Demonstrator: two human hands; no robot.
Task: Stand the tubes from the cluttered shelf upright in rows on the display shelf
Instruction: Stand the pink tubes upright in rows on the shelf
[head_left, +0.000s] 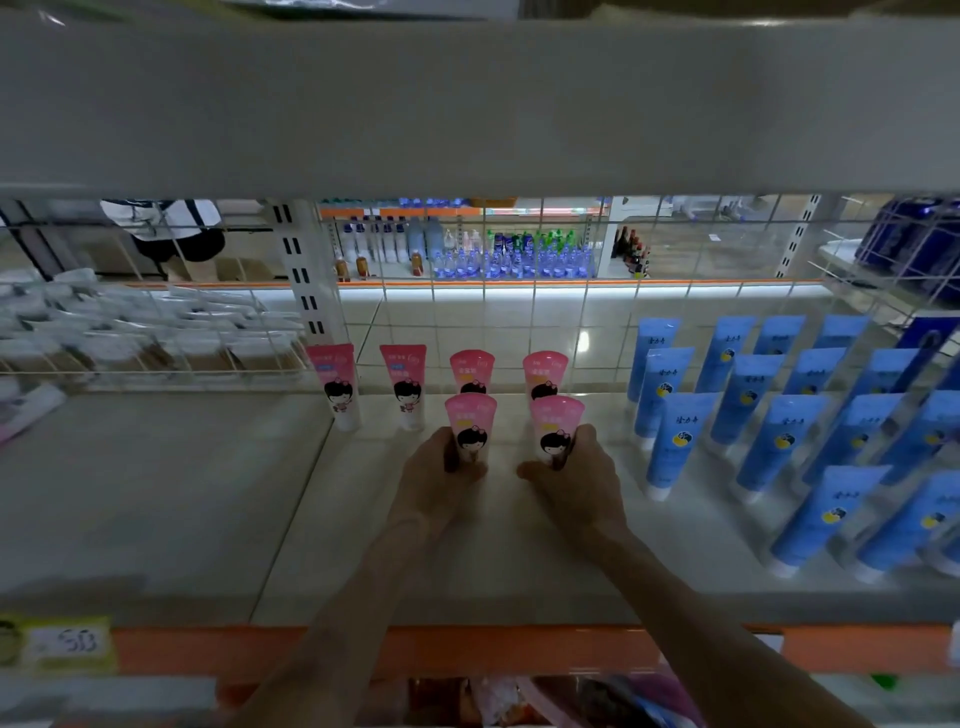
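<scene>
Pink tubes: six pink plastic tubes (404, 384) stand upright, cap end down, on the white display shelf (493, 566), four in a back row and two in front.
Left hand: the left hand (441, 480) grips the lower end of the front-left pink tube (470, 423).
Right hand: the right hand (579, 478) grips the lower end of the front-right pink tube (557, 423); the hands are apart, one tube each.
Blue tubes: at least fourteen blue plastic tubes (748, 397) stand in rows at the right; the frame edge cuts some off, so the count is unsure.
Pink labels: a cartoon girl with black hair and a bow; the writing is too blurred to read.
Blue labels: vertical white characters and a round yellow mark, unreadable.
Price tag: one yellow-edged paper tag (67, 644) sits by the orange shelf edge (467, 649); its handwritten digits are blurred.
Hidden: fingers cover the caps of both held tubes; the bottles beyond the white wire grid (519, 312) are too small to identify.
</scene>
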